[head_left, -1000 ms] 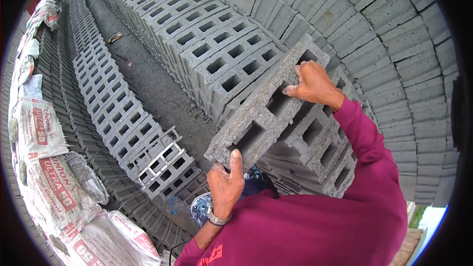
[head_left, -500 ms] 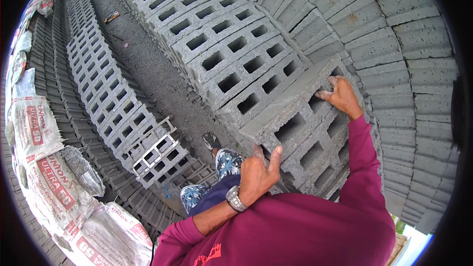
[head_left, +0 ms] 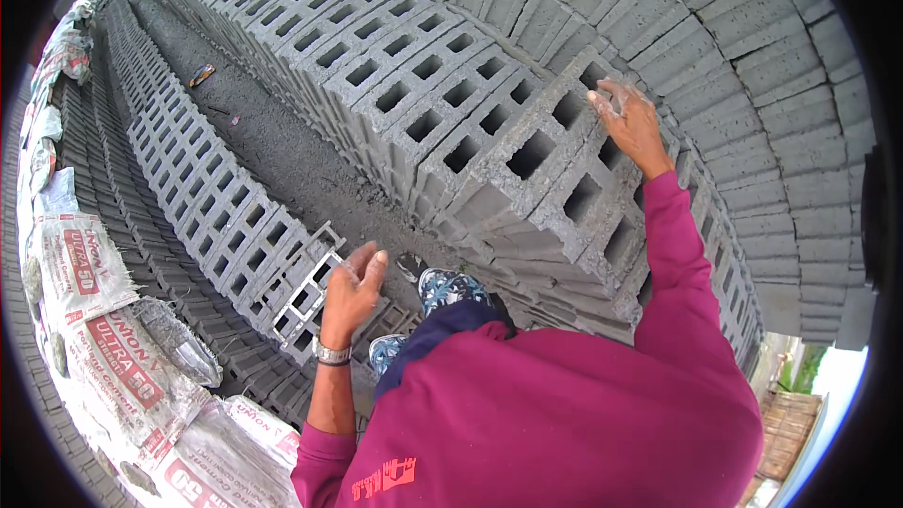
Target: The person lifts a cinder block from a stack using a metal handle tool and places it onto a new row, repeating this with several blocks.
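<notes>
The right hand (head_left: 628,122) lies flat with its fingers spread on the far end of a grey hollow concrete block (head_left: 555,169), a long block with square cavities showing on its upper face; the palm presses on the block's top corner and nothing is clasped inside the hand. That block sits on top of a tall stack of grey hollow concrete blocks (head_left: 414,85), at the stack's near right end, just in front of a curved wall of solid grey concrete blocks (head_left: 752,66) that fills the right and far part of the scene. The left hand (head_left: 353,287) hangs free in the air, low and to the left of the block, well apart from it, its fingers loosely extended and half open, holding nothing; a silver wristwatch (head_left: 329,355) circles its wrist. Both arms wear magenta long sleeves (head_left: 564,414). Below the left hand a pair of blue patterned shoes (head_left: 442,287) stands on a strip of grey sandy ground (head_left: 273,150) that runs away between the tall stack and a lower row of grey hollow concrete blocks (head_left: 198,188) on the left. Nearest the left hand, at the near end of that lower row, a paler whitish hollow block (head_left: 306,296) stands out. Along the far left edge lie white printed cement sacks (head_left: 103,339), crumpled and piled against one another.
</notes>
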A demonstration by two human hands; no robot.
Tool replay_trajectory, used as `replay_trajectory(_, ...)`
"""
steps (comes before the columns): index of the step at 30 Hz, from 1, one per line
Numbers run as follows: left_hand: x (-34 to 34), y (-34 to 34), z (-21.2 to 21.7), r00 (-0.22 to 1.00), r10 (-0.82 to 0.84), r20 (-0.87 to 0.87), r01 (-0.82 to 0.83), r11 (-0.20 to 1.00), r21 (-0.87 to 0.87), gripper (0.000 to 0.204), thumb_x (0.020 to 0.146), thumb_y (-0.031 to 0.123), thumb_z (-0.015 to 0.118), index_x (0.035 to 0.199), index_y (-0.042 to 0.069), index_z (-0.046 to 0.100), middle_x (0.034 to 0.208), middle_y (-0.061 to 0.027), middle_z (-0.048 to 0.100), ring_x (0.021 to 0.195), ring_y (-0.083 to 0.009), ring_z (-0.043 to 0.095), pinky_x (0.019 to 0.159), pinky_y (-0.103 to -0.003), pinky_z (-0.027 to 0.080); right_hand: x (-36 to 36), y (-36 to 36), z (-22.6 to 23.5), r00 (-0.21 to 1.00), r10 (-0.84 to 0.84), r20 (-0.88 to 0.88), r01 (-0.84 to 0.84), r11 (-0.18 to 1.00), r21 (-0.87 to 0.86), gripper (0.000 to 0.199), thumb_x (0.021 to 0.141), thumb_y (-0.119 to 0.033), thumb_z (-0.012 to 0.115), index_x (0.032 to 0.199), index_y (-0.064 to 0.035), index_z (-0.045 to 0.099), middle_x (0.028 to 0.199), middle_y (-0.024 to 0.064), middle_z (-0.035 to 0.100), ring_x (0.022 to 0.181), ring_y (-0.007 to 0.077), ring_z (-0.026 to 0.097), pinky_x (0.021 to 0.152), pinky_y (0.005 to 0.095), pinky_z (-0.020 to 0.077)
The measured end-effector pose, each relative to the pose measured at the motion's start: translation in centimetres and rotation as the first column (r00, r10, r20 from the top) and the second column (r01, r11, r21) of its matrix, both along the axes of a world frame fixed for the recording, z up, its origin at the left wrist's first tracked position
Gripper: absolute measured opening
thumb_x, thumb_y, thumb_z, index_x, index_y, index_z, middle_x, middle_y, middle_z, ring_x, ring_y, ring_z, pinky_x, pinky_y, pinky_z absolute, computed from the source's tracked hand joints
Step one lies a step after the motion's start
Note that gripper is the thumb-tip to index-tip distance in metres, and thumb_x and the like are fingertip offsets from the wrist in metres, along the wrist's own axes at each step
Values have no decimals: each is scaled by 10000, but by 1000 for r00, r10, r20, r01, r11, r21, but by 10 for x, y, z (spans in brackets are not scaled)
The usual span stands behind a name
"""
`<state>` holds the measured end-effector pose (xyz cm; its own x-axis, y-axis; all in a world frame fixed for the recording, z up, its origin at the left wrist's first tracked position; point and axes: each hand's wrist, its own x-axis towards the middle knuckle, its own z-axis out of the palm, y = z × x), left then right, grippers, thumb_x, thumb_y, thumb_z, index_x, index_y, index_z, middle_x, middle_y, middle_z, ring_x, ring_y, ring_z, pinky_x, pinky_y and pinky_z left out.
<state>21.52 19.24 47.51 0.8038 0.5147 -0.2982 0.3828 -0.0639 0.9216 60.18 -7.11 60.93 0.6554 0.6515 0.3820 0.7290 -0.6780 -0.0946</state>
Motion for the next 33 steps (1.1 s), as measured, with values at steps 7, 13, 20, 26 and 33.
replay_trajectory(7,-249,96,-7,885,411,-220,-412,910,43,566,952,487,618,1203,-21,623,941,-72,695,791,-118,647,623,-259,495,-186,-75,-20,977,-201,-66,208,971,120,476,922,-413,646,1169,-7,672,1253,219,639,1154,371,604,1006,463,409)
replay_trajectory(13,-427,109,-76,689,654,-311,-666,741,83,389,962,438,606,891,57,587,707,-19,617,504,-116,555,369,-237,378,-257,-115,-53,936,-340,94,310,921,237,501,945,-444,598,1194,-15,667,1318,196,595,1254,337,525,1062,470,341)
replay_trajectory(20,-453,-19,-218,594,163,-788,-450,879,-157,345,947,324,607,1000,-17,602,728,-134,634,540,-254,635,413,-390,485,-261,-127,-55,931,-360,63,354,931,88,613,952,-547,508,1169,-1,681,1256,170,621,1268,322,503,1094,485,327)
replay_trajectory(26,-401,-73,-231,898,67,-434,-171,964,-205,309,928,308,625,965,3,596,743,-110,636,559,-218,628,417,-354,466,-264,-128,-52,940,-318,122,315,948,43,610,939,-548,522,1122,8,693,1172,179,640,1233,349,520,1080,476,340)
replay_trajectory(33,-316,-77,-211,881,88,-465,-244,926,-287,416,926,325,639,1136,-31,594,841,-107,672,583,-180,640,422,-312,460,-264,-130,-57,941,-334,48,329,941,84,622,926,-548,516,1129,14,686,1253,204,616,1284,371,485,1112,505,312)
